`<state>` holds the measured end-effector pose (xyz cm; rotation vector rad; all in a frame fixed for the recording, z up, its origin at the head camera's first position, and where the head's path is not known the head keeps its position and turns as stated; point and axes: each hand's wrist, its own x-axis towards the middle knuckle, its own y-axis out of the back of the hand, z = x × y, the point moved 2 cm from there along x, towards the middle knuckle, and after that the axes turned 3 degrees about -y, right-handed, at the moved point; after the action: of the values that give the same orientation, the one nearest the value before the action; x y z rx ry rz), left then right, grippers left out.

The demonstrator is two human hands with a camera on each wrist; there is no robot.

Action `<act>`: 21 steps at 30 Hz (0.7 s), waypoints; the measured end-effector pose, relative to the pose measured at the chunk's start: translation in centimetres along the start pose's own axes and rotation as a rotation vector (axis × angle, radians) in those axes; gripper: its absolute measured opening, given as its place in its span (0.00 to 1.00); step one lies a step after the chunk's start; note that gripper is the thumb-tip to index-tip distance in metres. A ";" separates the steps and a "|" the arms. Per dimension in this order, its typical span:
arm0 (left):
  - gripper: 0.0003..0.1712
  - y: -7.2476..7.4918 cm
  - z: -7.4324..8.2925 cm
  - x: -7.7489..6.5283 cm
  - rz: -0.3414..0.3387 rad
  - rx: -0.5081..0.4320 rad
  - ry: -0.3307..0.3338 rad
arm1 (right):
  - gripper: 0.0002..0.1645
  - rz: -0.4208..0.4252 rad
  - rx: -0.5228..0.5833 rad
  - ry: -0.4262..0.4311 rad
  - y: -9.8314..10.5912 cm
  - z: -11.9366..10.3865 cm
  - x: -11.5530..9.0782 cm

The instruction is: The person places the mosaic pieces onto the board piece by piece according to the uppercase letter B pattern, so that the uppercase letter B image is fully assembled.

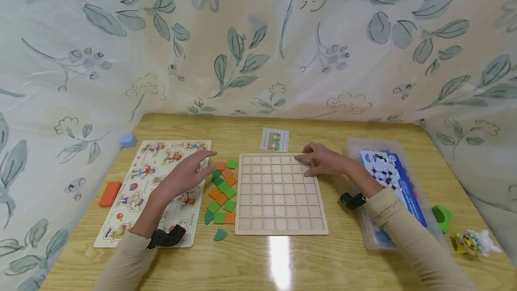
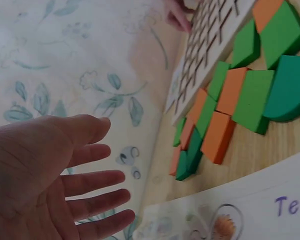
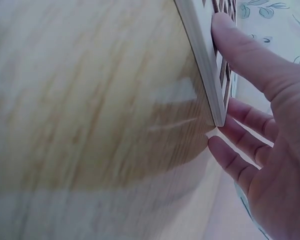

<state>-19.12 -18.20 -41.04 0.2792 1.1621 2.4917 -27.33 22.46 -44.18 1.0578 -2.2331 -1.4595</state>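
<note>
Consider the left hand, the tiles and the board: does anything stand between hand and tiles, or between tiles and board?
Nothing visible does. The left hand hovers beside the tiles, which lie directly left of the board. The right hand holds the board's far right corner, out of that path.

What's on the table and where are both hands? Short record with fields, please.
Left hand: raised over the picture puzzle board, holding nothing
Right hand: at the far right corner of the gridded wooden board
Grid cells: no tiles in them
Tiles: orange squares, green squares and dark green quarter-rounds, left of the gridded board
Pattern card: beyond the gridded board
Right side: clear plastic box with molecule-model leaflet
</note>
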 end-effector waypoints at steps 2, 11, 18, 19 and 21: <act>0.28 -0.7 -0.2 0.2 -0.027 0.007 -0.003 | 0.36 0.011 0.000 -0.010 -0.1 0.1 -0.2; 0.22 -1.8 -0.2 1.0 -0.054 0.074 -0.069 | 0.35 0.022 0.020 -0.040 0.1 0.0 -0.3; 0.18 -1.1 -1.0 2.2 -0.070 0.212 -0.133 | 0.35 0.008 0.036 -0.039 0.1 -0.1 0.0; 0.17 -1.1 -1.2 2.3 -0.074 0.232 -0.151 | 0.35 0.005 0.043 -0.045 0.1 -0.1 0.0; 0.15 -1.0 -1.7 2.7 -0.079 0.263 -0.186 | 0.35 0.002 0.045 -0.055 0.0 0.0 -0.2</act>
<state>-21.86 -17.64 -42.82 0.5138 1.3907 2.1910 -27.21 22.57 -44.14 1.0411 -2.3145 -1.4617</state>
